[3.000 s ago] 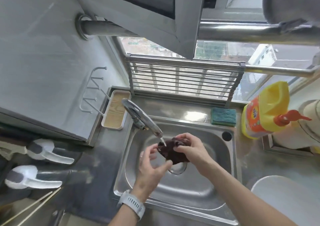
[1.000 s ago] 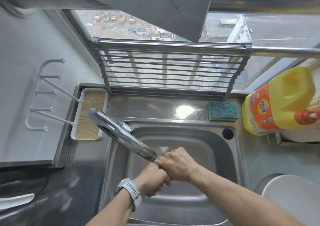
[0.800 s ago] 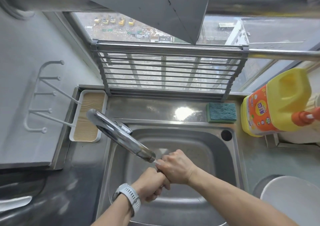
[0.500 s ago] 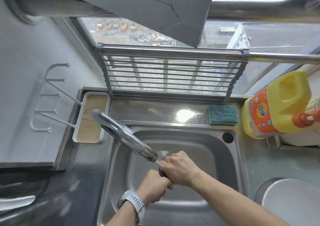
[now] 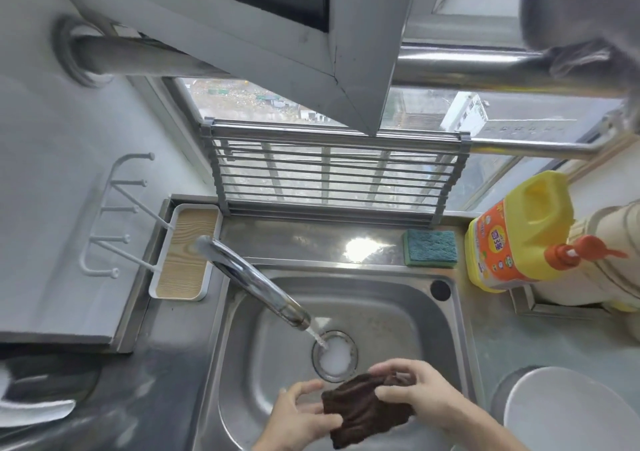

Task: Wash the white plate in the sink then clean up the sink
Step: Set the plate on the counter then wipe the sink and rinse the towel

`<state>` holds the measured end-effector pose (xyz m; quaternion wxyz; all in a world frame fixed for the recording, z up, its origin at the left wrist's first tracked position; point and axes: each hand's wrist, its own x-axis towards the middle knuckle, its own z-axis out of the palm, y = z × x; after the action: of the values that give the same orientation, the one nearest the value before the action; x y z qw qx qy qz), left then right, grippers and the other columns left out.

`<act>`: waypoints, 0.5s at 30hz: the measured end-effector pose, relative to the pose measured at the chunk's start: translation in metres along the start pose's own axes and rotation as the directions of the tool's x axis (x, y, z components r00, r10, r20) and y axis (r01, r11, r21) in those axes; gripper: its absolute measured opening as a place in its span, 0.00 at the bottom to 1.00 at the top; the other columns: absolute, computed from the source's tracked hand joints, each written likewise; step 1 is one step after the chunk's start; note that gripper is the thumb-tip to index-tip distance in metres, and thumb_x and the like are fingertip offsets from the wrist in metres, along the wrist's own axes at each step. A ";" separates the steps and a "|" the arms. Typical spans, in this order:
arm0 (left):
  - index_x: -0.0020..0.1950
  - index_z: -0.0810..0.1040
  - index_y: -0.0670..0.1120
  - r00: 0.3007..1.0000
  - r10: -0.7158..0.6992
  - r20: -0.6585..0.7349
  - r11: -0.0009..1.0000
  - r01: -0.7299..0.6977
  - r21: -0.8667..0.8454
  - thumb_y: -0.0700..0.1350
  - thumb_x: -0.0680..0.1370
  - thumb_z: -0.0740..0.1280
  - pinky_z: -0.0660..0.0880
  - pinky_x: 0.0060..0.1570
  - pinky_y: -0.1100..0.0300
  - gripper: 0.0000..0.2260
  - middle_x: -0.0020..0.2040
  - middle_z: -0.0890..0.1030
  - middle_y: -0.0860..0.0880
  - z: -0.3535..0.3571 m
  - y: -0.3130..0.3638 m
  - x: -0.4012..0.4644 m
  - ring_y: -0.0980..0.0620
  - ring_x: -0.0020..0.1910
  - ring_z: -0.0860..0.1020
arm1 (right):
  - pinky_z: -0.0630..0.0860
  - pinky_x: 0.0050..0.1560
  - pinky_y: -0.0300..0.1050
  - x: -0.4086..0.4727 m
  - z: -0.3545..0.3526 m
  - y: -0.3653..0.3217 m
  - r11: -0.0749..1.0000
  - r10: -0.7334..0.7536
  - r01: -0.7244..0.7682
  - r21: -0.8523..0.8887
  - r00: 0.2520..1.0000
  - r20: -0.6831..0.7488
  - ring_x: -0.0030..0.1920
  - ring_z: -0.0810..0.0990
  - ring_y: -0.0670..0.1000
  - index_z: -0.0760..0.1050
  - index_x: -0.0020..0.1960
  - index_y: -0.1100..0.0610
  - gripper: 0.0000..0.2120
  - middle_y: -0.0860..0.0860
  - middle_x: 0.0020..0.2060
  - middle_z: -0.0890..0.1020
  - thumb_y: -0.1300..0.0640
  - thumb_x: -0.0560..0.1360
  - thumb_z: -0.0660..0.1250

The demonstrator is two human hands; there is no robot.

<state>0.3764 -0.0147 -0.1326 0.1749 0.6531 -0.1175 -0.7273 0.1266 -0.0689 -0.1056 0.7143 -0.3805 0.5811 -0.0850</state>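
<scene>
The left hand [image 5: 298,412] pinches the left edge of the brown cloth [image 5: 367,410] over the front of the sink [image 5: 398,298]; the right hand [image 5: 415,395] clamps its right end. The cloth's long axis runs between the hands, just in front of the drain [image 5: 334,355], where faucet [image 5: 252,281] water lands. The white plate [image 5: 568,412] rests at the counter's front right corner, cut off by the frame, nearer the right hand.

Single head view, close above sink [image 5: 346,298], facing steeply down toward window; edges warped, probably wide-angle.

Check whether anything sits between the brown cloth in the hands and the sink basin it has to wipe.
Nothing visible does. The brown cloth hangs over the sink, held by the left hand and right hand. Only water runs from the faucet into the drain.
</scene>
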 end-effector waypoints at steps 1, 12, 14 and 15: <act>0.65 0.78 0.39 0.997 -0.020 0.073 1.000 0.020 0.005 0.34 0.57 0.84 0.82 0.57 0.43 0.37 0.53 0.86 0.32 0.002 0.001 -0.003 0.35 0.55 0.85 | 0.79 0.54 0.46 0.000 -0.001 0.009 0.986 0.040 -0.034 0.163 0.999 -0.030 0.50 0.84 0.56 0.86 0.52 0.58 0.22 0.62 0.48 0.86 0.59 0.58 0.82; 0.54 0.83 0.40 0.962 0.237 -0.138 0.968 -0.221 0.120 0.45 0.64 0.79 0.82 0.38 0.60 0.20 0.36 0.87 0.44 0.035 -0.015 0.007 0.50 0.34 0.85 | 0.79 0.40 0.35 -0.029 0.019 0.052 0.974 0.110 0.004 0.226 0.864 -0.492 0.37 0.86 0.53 0.81 0.49 0.65 0.29 0.57 0.37 0.87 0.73 0.50 0.85; 0.56 0.83 0.49 0.950 0.289 -0.118 0.936 -0.255 0.242 0.44 0.73 0.76 0.84 0.35 0.53 0.12 0.37 0.88 0.44 0.043 -0.025 0.005 0.45 0.34 0.86 | 0.78 0.40 0.38 -0.034 0.024 0.052 0.999 0.029 0.005 0.049 0.751 -0.660 0.37 0.85 0.53 0.82 0.41 0.53 0.18 0.51 0.30 0.85 0.71 0.59 0.81; 0.55 0.82 0.52 0.946 0.305 -0.110 0.926 -0.267 0.268 0.43 0.76 0.74 0.82 0.31 0.53 0.09 0.37 0.88 0.44 0.047 -0.027 0.004 0.40 0.33 0.86 | 0.79 0.43 0.42 -0.038 0.025 0.052 1.000 0.000 -0.004 -0.004 0.715 -0.699 0.37 0.84 0.50 0.81 0.38 0.49 0.17 0.49 0.30 0.84 0.67 0.60 0.81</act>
<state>0.3266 0.0056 -0.1416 0.2042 0.6984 -0.2886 -0.6223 0.1202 -0.0003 -0.1095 0.4412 -0.3216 0.8084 -0.2201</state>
